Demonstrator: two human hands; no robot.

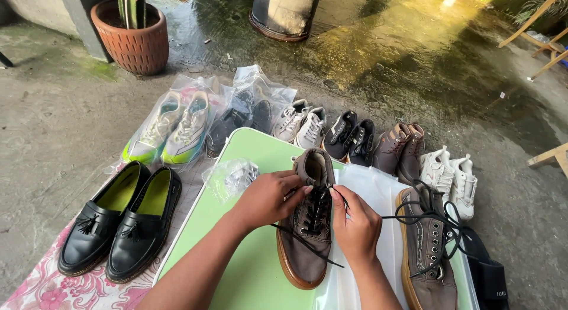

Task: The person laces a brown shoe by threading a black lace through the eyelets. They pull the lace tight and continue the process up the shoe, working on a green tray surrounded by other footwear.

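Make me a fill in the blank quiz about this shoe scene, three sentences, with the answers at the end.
1. Both hands, the left hand and the right hand, work at the black laces of a ____ shoe.
2. That shoe rests on a light ____ table.
3. The black tasselled loafers lie on a ____ cloth.

Missing words: brown; green; floral

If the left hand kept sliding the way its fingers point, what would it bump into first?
The left hand points right across the brown shoe, so it would probably meet the right hand first; depth is unclear.
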